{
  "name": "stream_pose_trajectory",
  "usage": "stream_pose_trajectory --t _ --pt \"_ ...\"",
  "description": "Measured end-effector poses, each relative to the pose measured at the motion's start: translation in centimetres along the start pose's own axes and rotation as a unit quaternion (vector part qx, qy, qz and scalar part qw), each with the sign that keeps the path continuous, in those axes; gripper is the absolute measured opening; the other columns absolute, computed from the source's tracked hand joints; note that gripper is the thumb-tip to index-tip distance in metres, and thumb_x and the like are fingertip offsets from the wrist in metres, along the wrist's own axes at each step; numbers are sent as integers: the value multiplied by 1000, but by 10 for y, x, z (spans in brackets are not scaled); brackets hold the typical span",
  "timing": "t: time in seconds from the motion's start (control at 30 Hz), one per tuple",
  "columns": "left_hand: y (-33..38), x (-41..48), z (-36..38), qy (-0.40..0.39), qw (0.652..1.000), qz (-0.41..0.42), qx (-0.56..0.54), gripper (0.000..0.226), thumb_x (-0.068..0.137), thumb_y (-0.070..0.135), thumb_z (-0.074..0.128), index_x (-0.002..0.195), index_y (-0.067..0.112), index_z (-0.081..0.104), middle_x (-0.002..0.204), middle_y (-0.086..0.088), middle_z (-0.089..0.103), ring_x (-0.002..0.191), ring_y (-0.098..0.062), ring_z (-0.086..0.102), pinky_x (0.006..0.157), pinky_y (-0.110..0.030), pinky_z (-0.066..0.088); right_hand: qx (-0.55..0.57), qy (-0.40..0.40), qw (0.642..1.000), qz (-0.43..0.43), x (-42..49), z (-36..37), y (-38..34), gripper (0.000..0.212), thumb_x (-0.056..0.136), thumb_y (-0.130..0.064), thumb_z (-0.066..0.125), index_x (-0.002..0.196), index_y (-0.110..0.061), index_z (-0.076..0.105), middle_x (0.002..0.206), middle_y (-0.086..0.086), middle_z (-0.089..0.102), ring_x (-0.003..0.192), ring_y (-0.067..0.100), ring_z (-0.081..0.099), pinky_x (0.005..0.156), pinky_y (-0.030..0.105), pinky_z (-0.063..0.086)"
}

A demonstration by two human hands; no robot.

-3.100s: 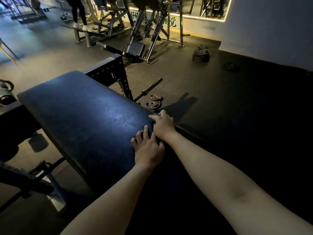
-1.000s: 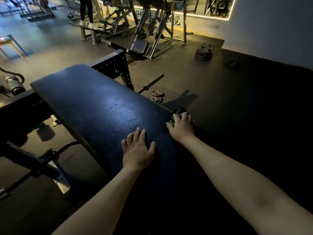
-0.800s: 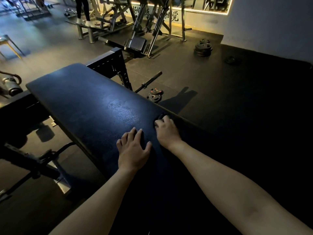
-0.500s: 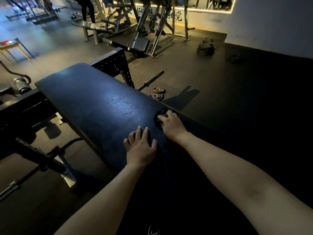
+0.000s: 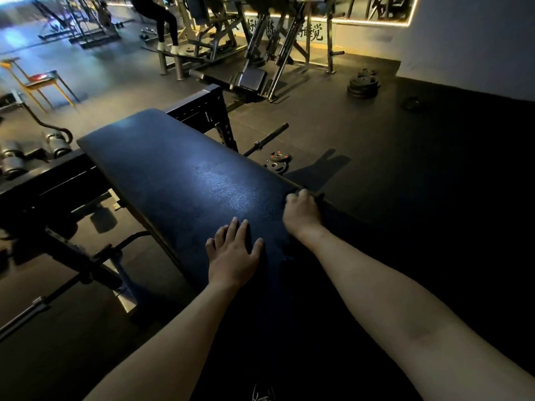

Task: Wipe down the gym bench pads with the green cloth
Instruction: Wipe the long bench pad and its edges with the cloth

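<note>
A long dark bench pad (image 5: 179, 175) runs from the near middle up to the left. My left hand (image 5: 234, 253) lies flat on its near part with the fingers spread. My right hand (image 5: 302, 211) is at the pad's right edge, fingers curled over a dark bunched cloth (image 5: 318, 196). Only a small dark bit of that cloth shows past the knuckles, and its green colour is not visible in this dim light.
Small weight plates (image 5: 278, 163) and a barbell end (image 5: 267, 138) lie on the floor right of the bench. A black rack frame (image 5: 208, 114) stands behind the pad. Dumbbells (image 5: 55, 143) sit at left. A person (image 5: 162, 21) uses a machine far back.
My right hand has slid back and forth along the pad's right edge with the cloth and now sits at the very edge. The left hand stayed flat on the pad.
</note>
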State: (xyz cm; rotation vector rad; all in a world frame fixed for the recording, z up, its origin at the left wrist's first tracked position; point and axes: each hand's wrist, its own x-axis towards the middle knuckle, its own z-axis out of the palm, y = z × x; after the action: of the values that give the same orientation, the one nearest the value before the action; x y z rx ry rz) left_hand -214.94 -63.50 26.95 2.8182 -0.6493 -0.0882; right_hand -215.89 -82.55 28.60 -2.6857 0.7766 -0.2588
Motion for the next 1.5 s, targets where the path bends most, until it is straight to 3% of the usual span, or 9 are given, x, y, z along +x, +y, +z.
stream_pose_trajectory --t 0.23,0.37,0.5,0.73,0.9,1.0,1.13,1.23,1.5 --pt "0 1 2 23 1000 -1 -9 73 95 62 40 157 25 24 165 9 17 148 -14 11 118 -42 7 82 -88 971 -208 -22 10 -30 31 98 -20 50 124 -14 65 120 20 51 110 37 52 96 40 41" --pt "2 2 2 32 999 -1 -6 74 94 66 38 156 26 26 165 10 18 148 -14 12 118 -42 7 7 42 998 -40 19 -1 36 31 96 -18 45 122 -13 61 126 20 46 115 40 44 96 42 38" --pt "2 3 2 30 999 0 -9 73 95 64 37 156 27 25 165 9 16 148 -15 9 118 -41 4 -24 20 996 80 35 -8 56 38 105 -32 33 126 -7 54 136 19 41 123 35 38 103 46 34" --pt "1 3 2 30 1000 -1 0 76 93 68 32 156 27 25 165 8 18 147 -16 12 118 -42 8 -2 54 998 -12 1 16 -14 30 96 -8 39 119 -6 58 128 16 47 113 33 47 96 38 38" --pt "-1 2 2 30 1000 3 -1 87 83 70 22 156 24 26 164 8 21 147 -15 14 118 -41 9 122 -51 981 -143 -32 23 -36 30 96 -14 49 120 -12 67 121 16 52 113 33 47 99 34 35" --pt "-1 1 1 34 999 4 -6 78 91 65 36 155 23 28 164 7 23 148 -16 15 118 -41 10 138 -58 968 -201 -33 9 -24 30 96 -14 52 119 -14 70 118 15 55 110 33 48 98 35 38" --pt "2 0 2 52 999 -2 -4 73 94 64 42 154 25 31 162 9 25 147 -15 16 119 -41 10 91 100 988 -73 6 -13 18 32 88 -6 51 113 -14 70 132 15 49 118 35 43 102 39 38" --pt "2 1 3 60 998 0 -5 72 94 64 43 154 27 33 162 9 26 146 -16 17 118 -41 11 56 50 997 10 16 -13 53 35 91 -7 46 123 -10 59 145 10 41 131 31 33 109 35 30" --pt "-1 3 3 42 999 19 -20 73 94 64 41 156 27 28 164 6 22 148 -18 14 119 -43 9 88 21 995 37 -9 1 12 55 90 -4 42 144 -13 39 133 16 47 120 35 40 104 43 35"
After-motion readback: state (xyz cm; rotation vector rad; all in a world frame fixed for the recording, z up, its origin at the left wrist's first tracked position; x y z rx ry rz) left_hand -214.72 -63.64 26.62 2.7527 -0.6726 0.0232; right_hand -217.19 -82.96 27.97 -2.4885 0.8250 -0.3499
